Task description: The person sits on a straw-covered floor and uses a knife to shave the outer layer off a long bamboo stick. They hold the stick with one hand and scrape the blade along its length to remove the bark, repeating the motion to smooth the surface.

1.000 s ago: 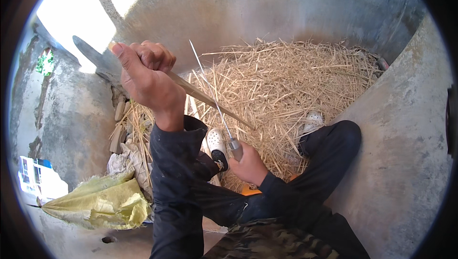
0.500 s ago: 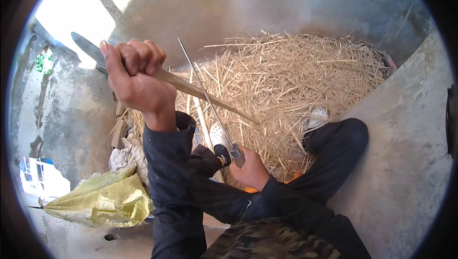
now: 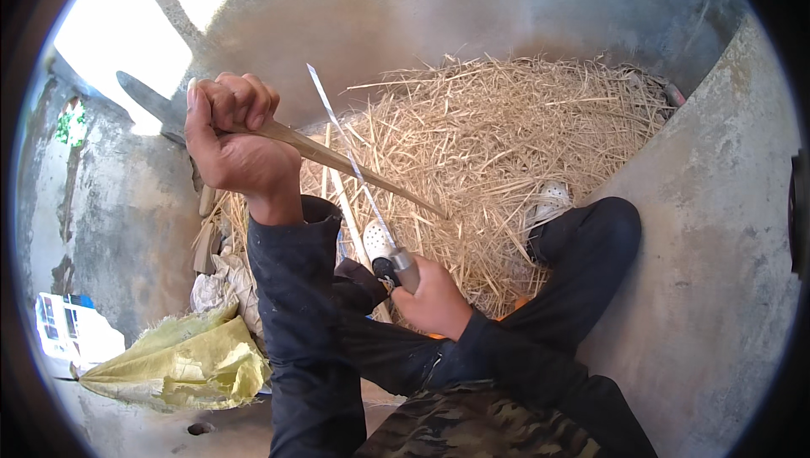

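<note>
Knife (image 3: 365,189) has rolled, handle (image 3: 406,271) half-hidden in curled right hand (image 3: 434,299), stick (image 3: 325,153) partly covered by clenched left hand (image 3: 240,133).

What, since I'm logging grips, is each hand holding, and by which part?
The left hand grips a wooden strip at its upper-left part; the right hand holds a thin-bladed tool by its handle.

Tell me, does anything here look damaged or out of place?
Yes. The yellow sack at lower left looks damaged: its edges are ragged and frayed. Loose dry strips also lie heaped across the floor, partly covering the shoe at right, which looks messy.
</note>
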`<control>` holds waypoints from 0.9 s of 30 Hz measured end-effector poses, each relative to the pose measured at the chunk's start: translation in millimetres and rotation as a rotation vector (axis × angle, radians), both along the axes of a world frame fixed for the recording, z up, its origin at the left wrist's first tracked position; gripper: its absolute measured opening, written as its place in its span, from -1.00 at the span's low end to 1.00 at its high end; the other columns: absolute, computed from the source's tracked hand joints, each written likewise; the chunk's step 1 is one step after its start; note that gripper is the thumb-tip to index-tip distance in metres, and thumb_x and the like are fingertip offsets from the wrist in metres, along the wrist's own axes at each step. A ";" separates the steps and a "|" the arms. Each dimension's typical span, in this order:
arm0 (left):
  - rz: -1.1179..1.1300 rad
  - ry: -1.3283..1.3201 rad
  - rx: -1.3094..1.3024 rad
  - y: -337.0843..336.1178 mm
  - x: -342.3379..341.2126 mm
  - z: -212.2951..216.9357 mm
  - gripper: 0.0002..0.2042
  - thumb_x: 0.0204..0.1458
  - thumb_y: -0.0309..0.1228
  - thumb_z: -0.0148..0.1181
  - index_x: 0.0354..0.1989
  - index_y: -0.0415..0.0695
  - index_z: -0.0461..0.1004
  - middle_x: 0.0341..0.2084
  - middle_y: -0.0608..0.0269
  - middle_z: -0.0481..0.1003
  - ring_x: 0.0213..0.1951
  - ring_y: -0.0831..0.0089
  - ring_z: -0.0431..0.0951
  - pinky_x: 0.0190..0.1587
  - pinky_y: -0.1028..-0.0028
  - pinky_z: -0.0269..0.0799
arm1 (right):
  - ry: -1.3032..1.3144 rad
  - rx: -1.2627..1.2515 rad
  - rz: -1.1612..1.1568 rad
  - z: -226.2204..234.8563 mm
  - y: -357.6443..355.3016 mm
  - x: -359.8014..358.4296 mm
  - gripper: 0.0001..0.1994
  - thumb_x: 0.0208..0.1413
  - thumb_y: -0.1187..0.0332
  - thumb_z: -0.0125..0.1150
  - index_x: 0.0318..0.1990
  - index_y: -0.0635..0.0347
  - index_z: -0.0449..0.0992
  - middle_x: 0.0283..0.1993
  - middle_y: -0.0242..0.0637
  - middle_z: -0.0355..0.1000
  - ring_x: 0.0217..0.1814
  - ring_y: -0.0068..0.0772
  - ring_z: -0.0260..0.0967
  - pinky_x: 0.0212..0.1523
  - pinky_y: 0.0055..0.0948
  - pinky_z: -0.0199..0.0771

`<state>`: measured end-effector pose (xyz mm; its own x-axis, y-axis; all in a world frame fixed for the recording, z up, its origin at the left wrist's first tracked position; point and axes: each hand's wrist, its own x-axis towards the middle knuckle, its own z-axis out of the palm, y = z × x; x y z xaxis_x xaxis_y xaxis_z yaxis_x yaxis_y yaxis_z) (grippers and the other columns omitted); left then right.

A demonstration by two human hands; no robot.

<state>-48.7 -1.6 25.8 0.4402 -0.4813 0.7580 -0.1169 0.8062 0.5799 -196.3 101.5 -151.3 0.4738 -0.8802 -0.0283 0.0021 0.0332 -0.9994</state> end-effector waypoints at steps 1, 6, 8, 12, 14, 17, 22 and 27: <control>-0.012 -0.003 -0.001 1.7 -1.9 -0.6 -0.68 0.14 -0.27 -0.24 -0.68 0.00 -0.01 -0.73 0.37 0.02 -0.65 0.52 0.00 -0.51 0.46 -0.05 | -0.041 -0.038 -0.001 14.1 0.1 1.1 -0.72 -0.14 0.42 0.10 -0.21 0.33 0.42 -0.47 0.08 0.41 -0.37 0.10 0.43 -0.33 -0.21 0.40; -0.024 -0.015 0.015 1.0 -16.0 4.2 -0.68 0.13 -0.28 -0.24 -0.68 0.00 -0.02 -0.73 0.37 0.02 -0.65 0.51 0.01 -0.51 0.48 -0.05 | -0.026 0.049 0.010 -57.2 -18.4 11.7 -0.73 -0.12 0.49 0.09 -0.19 0.37 0.42 -0.51 -0.17 0.40 -0.46 -0.45 0.35 -0.35 -0.41 0.35; -0.057 -0.057 0.012 -1.3 -4.0 1.5 -0.68 0.13 -0.27 -0.24 -0.67 0.00 -0.02 -0.73 0.37 0.02 -0.64 0.51 0.02 -0.51 0.48 -0.05 | 0.028 -0.010 -0.048 -62.8 -6.2 8.7 -0.73 -0.12 0.44 0.09 -0.21 0.38 0.41 -0.49 -0.05 0.41 -0.44 -0.18 0.39 -0.35 -0.28 0.38; -0.005 0.021 0.018 -2.5 7.8 -0.9 -0.69 0.13 -0.27 -0.24 -0.67 0.01 -0.02 -0.73 0.37 0.02 -0.64 0.51 0.02 -0.51 0.47 -0.04 | 0.034 0.037 0.032 -5.5 -8.9 7.4 -0.70 -0.13 0.40 0.10 -0.20 0.37 0.42 -0.48 0.01 0.42 -0.41 -0.02 0.43 -0.33 -0.23 0.39; -0.029 0.015 0.014 1.7 4.5 0.6 -0.69 0.12 -0.27 -0.24 -0.67 0.01 -0.02 -0.73 0.37 0.02 -0.64 0.51 0.02 -0.51 0.46 -0.04 | 0.050 -0.045 0.076 24.3 -14.8 5.5 -0.69 -0.13 0.50 0.10 -0.16 0.39 0.42 -0.41 -0.10 0.45 -0.43 -0.38 0.39 -0.33 -0.39 0.38; -0.050 -0.005 0.011 -1.9 -0.6 1.2 -0.68 0.13 -0.27 -0.24 -0.67 0.01 -0.03 -0.73 0.38 0.02 -0.64 0.51 0.02 -0.51 0.48 -0.05 | -0.033 -0.045 -0.075 -36.5 -13.4 19.3 -0.69 -0.13 0.42 0.08 -0.18 0.36 0.43 -0.51 -0.03 0.41 -0.49 -0.11 0.40 -0.38 -0.27 0.38; -0.014 0.021 0.025 0.2 17.8 0.2 -0.68 0.13 -0.27 -0.24 -0.67 0.01 -0.02 -0.73 0.37 0.03 -0.64 0.52 0.02 -0.51 0.48 -0.05 | 0.193 0.151 0.013 -49.0 -10.1 9.9 -0.73 -0.14 0.42 0.10 -0.24 0.38 0.43 -0.50 -0.01 0.41 -0.44 -0.09 0.42 -0.35 -0.27 0.39; -0.061 0.020 0.019 2.2 14.1 -5.7 -0.68 0.14 -0.26 -0.26 -0.68 0.01 -0.01 -0.72 0.37 0.02 -0.64 0.52 0.01 -0.51 0.47 -0.05 | -0.008 -0.034 0.045 -1.0 -14.2 17.2 -0.74 -0.12 0.49 0.09 -0.22 0.38 0.42 -0.47 -0.16 0.41 -0.46 -0.41 0.34 -0.34 -0.41 0.37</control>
